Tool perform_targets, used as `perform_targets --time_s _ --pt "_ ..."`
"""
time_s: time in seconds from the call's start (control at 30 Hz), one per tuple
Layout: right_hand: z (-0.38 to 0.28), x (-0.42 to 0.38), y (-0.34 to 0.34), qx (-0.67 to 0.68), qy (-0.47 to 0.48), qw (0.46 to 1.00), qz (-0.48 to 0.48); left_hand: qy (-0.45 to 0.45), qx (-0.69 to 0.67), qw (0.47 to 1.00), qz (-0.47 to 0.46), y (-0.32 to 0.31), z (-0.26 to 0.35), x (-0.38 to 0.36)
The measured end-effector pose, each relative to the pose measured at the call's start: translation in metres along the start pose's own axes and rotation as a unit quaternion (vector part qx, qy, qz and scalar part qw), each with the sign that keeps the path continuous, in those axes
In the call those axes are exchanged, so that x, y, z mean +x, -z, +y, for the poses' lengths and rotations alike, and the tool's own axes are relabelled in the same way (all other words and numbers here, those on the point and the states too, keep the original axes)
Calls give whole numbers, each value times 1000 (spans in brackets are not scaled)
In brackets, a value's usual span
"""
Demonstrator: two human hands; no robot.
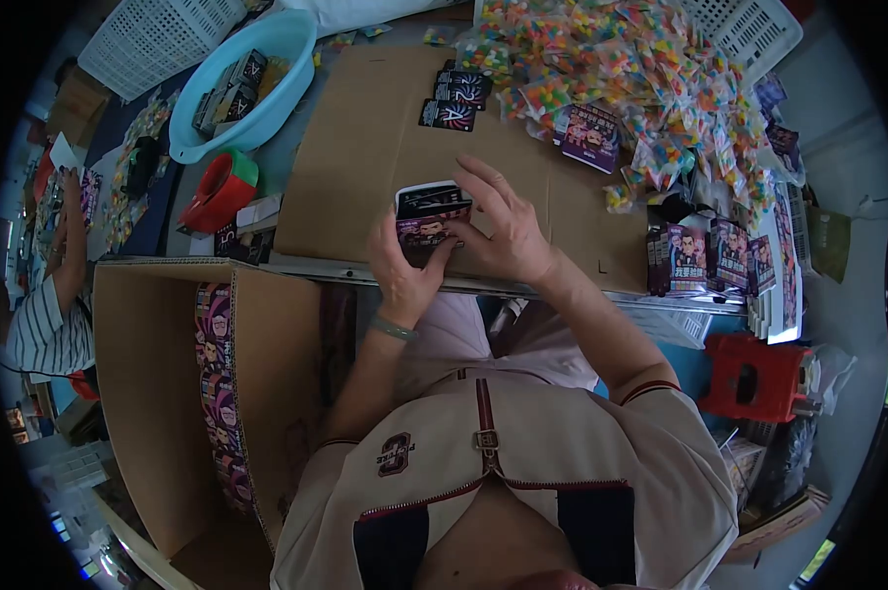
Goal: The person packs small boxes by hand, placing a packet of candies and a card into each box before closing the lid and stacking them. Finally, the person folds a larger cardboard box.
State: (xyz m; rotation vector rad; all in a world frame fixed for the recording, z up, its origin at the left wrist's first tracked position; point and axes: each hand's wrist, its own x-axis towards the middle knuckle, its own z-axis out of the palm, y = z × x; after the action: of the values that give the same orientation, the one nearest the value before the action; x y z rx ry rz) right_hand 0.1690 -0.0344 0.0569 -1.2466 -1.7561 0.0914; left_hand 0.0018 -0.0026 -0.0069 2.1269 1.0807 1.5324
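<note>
A small printed box [430, 218] is held between both hands over the near edge of a flat cardboard sheet [365, 147] — the left hand [404, 270] is closed around its lower part, and the fingers of the right hand [503, 231] are laid over its right side and top. Further away, a heap of colourful candy packets [621, 69] is seen on the right (some similar boxes [714, 258] are stood near it). An open carton [169, 393] is placed on the near left, and a blue basin [252, 84] on the far left.
</note>
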Motion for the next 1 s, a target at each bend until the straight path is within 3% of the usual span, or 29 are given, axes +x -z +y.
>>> perform_targets --time_s 0.07,0.17,0.27,0.37,0.43,0.57,0.63,0.77,0.83,1.0 --pt "0 -9 -1 11 -13 1000 22 -149 56 987 16 11 -2 6" --pt "0 -27 -8 75 -34 996 25 -199 49 979 -21 26 -13 6" --pt "-8 -31 -8 11 17 1000 -5 -226 16 974 -17 36 -11 5" --pt "-11 -26 -3 -7 56 998 -8 -165 -29 985 27 27 -10 -3" --pt "-5 -22 -2 -25 -44 993 -104 -164 -14 986 31 22 -4 0" --pt "-9 -21 4 15 -9 999 -35 -163 -66 981 82 12 1 5" --pt "-4 -23 6 -23 -37 996 -74 -157 -27 986 52 14 1 0" --pt "-4 -40 1 31 -85 995 -41 -158 -13 987 12 14 5 3" --pt "-3 -40 -2 54 -58 994 68 -151 -14 988 -3 17 3 4" --pt "-1 -40 7 29 -44 998 34 -128 -69 988 -48 23 3 2"
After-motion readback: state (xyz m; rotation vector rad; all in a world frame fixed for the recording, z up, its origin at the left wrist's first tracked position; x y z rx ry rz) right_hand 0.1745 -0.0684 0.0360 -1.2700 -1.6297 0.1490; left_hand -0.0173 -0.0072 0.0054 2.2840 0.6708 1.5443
